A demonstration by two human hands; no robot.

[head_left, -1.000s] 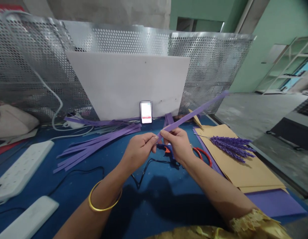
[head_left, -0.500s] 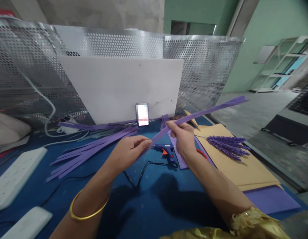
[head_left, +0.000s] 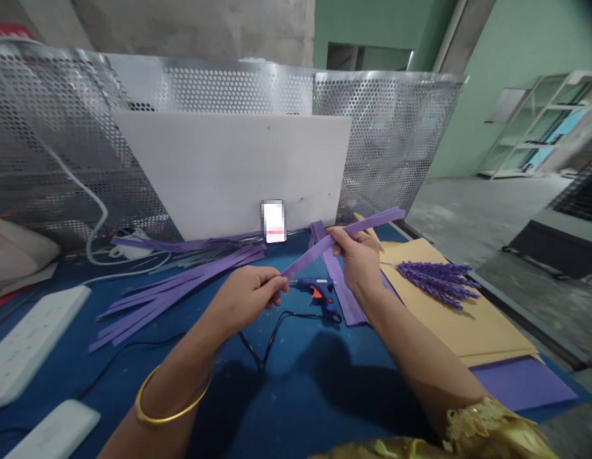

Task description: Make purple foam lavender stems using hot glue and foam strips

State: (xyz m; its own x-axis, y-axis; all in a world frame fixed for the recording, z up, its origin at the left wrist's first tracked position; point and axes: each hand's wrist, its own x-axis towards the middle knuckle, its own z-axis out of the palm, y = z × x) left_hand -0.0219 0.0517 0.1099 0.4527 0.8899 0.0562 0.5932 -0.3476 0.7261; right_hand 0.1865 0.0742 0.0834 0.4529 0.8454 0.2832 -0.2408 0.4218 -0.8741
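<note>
A long purple paper strip (head_left: 309, 257) is stretched at a slant between my two hands above the table. My left hand (head_left: 250, 294) pinches its lower end between thumb and fingers. Higher up and to the right, my right hand (head_left: 357, 255) grips the strip, and its free end sticks out past that hand. Just below the strip lies a blue glue gun (head_left: 323, 297) with an orange trigger. More purple strips (head_left: 157, 296) are fanned out on the left, and others (head_left: 342, 293) lie beneath my right hand.
Purple lavender-like stems (head_left: 439, 280) rest on brown kraft paper (head_left: 472, 338) at the right, over a purple sheet (head_left: 525, 382). A lit phone (head_left: 274, 222) leans on a white board (head_left: 243, 166). White power strips (head_left: 32, 338) and cables are at the left.
My right hand has slid a little along the strip toward its far end, leaving a shorter free end beyond it. More strip now spans between my hands.
</note>
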